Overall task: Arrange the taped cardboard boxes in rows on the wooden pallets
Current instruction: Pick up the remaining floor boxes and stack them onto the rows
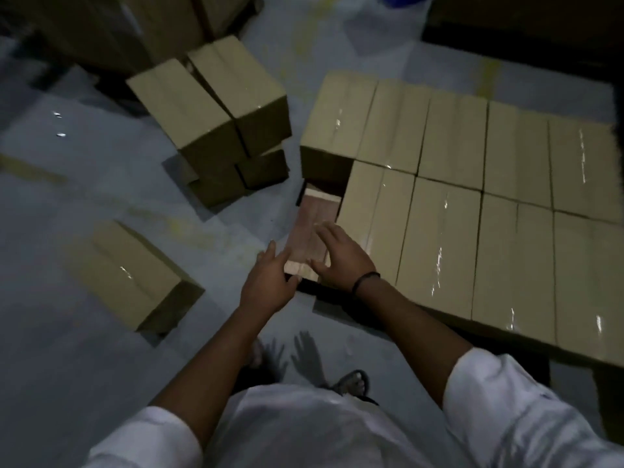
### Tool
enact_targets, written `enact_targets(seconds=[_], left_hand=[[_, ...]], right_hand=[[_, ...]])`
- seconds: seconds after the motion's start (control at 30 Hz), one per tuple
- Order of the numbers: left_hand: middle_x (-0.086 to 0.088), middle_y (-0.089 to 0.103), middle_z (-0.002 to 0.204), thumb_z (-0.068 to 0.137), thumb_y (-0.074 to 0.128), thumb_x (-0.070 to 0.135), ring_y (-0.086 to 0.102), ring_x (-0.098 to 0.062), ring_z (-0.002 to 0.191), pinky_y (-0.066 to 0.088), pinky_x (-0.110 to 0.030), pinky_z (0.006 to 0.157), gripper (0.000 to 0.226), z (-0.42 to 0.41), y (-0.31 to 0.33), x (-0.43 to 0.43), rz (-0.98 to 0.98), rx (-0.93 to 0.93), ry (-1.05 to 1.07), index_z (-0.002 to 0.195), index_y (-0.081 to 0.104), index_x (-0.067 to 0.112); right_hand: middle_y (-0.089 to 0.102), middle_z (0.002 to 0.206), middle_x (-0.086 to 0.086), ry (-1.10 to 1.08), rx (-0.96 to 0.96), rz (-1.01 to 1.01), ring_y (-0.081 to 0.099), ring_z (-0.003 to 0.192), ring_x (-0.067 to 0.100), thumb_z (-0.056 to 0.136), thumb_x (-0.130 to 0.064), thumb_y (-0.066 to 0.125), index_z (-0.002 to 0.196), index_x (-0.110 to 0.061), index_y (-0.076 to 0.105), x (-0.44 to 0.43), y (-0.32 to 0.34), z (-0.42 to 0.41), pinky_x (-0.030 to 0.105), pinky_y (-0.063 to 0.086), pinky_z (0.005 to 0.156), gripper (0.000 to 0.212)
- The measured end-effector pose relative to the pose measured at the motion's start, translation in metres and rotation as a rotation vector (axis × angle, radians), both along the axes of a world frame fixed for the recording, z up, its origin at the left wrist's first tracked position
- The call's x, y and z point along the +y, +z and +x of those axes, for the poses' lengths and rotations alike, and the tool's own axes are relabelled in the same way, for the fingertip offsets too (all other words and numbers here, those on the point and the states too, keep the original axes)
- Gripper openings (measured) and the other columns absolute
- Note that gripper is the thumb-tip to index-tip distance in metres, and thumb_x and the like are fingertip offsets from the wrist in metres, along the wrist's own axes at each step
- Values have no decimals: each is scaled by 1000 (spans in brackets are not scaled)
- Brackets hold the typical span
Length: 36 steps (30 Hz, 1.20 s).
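- Taped cardboard boxes on the wooden pallet (314, 224): nine in view. Five are in the far row (456, 130) and four in the near row (439, 238) (the picture's right edge cuts both rows, so the count covers only what shows).
- Boxes in the stack (216, 130) on the floor (84, 184): four that show, two on top and two beneath.
- Loose box (135, 275) lying alone on the floor: one.
- Pallets: one, with a bare strip showing.
- Hands: two, the left hand (270, 282) and the right hand (341, 255).
- Wristband (366, 280): one, on the right wrist.
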<state>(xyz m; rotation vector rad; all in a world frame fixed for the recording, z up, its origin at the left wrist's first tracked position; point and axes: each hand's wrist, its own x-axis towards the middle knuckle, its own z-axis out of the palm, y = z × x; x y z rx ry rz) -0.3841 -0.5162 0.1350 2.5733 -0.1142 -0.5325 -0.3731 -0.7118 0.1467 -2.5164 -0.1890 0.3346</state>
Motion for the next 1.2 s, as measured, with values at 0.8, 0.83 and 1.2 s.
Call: enact_targets(seconds=[0.8,0.83,1.2], left_hand=[[-7,34,164,94,69,41,37,-29,147,38,-44,115,62,0,31,407,-60,-102,482,151,49,27],[-7,34,164,94,69,41,37,-29,147,38,-44,115,61,-3,29,418,-69,-102,510,151,49,27],[-8,35,164,94,69,41,38,-31,146,40,-48,115,64,-15,7,496,-90,-50,749,152,47,26]], right_hand=[[36,161,9,317,-99,-134,38,142,30,101,-49,55,162,-24,17,387,47,92,44,40,113,76],[35,161,9,343,-96,-143,38,142,31,101,-49,55,162,-24,16,402,46,94,44,40,112,76],[36,159,11,641,-35,-215,43,136,33,99,-49,56,162,-21,17,516,10,120,45,43,107,79]])
